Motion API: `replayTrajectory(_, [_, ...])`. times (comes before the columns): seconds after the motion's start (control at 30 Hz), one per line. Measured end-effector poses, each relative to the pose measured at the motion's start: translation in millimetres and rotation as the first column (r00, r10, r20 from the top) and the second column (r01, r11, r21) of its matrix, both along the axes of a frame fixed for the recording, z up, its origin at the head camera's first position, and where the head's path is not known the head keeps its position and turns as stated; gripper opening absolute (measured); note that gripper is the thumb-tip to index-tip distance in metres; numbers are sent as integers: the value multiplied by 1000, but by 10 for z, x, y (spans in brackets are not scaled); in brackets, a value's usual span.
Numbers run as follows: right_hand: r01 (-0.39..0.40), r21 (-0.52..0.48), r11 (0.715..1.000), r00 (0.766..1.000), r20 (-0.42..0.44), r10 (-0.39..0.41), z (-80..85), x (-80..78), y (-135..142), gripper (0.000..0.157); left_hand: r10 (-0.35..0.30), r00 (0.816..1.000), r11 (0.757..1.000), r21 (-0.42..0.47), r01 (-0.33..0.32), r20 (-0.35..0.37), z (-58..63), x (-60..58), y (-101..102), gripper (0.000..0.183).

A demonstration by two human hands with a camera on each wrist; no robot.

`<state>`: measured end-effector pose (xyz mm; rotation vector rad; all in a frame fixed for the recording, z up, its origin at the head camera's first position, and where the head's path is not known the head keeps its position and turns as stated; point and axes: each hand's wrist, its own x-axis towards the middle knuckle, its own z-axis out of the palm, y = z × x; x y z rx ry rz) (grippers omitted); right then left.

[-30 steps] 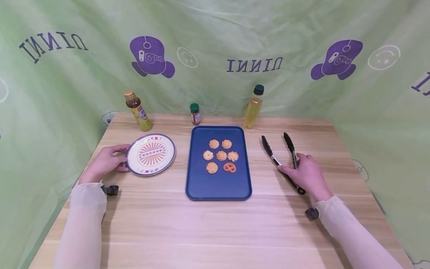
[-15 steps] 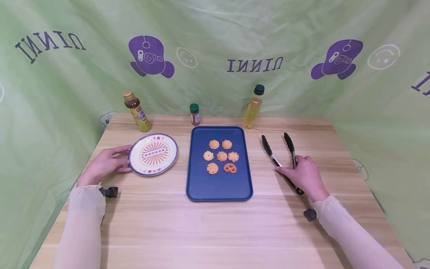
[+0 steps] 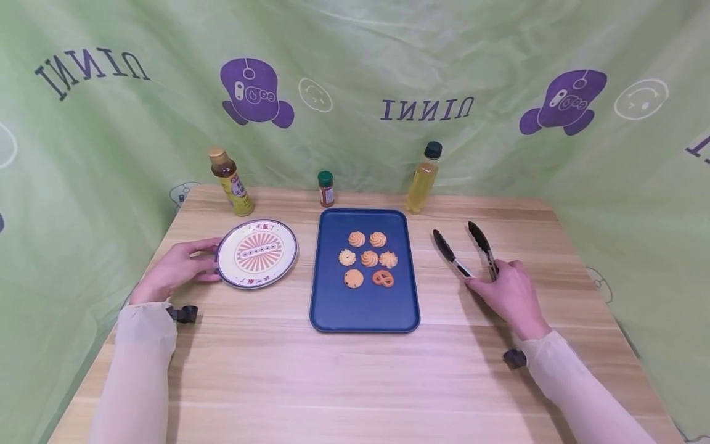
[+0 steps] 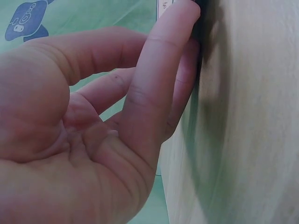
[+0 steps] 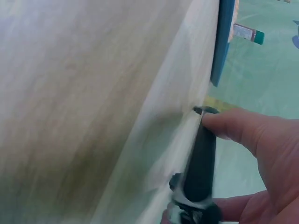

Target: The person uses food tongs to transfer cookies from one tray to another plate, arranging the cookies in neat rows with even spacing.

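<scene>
My left hand (image 3: pixel 180 268) is spread at the left rim of a round white plate (image 3: pixel 230 262) with a blue edge and a red sunburst print. Its fairly straight fingers touch the rim low over the wood, as the left wrist view shows from close up; part of the fingertips is hidden. On the right side, my right hand (image 3: pixel 513 296) grips a pair of black and silver tongs (image 3: pixel 445 246), whose arms spread apart and point away from me. In the right wrist view the thumb (image 5: pixel 238 126) lies on one black handle (image 5: pixel 201 158).
Between the hands lies a blue tray (image 3: pixel 365 311) with several cookies (image 3: pixel 370 259) and a pretzel (image 3: pixel 383 279). Along the back stand a sauce bottle (image 3: pixel 235 191), a green-capped spice jar (image 3: pixel 326 190) and an oil bottle (image 3: pixel 423 185). A green curtain (image 3: pixel 355 142) hangs behind the wooden table (image 3: pixel 333 388).
The plate has slid slightly right with my left hand at its rim. The tongs have shifted in my right hand; their rear end, visible before, is now hidden. The head view has shifted slightly.
</scene>
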<state>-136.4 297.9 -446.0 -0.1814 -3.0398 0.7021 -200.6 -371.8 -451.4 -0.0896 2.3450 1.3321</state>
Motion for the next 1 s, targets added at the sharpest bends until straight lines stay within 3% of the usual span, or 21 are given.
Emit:
replayTrajectory(0.4, [28,16,999,996,-81,-26,12,85,-8,83,-3,1000,999,-33,3,6,21,-9,-13,69])
replayTrajectory(0.73, [42,-61,997,999,15,-41,42,106,96,94,8,1000,1000,1,-8,5,5,5,2,68])
replayTrajectory(1.0, [-4,-31,1000,999,-53,3,118,122,49,84,11,1000,1000,26,-12,6,-4,3,-5,70])
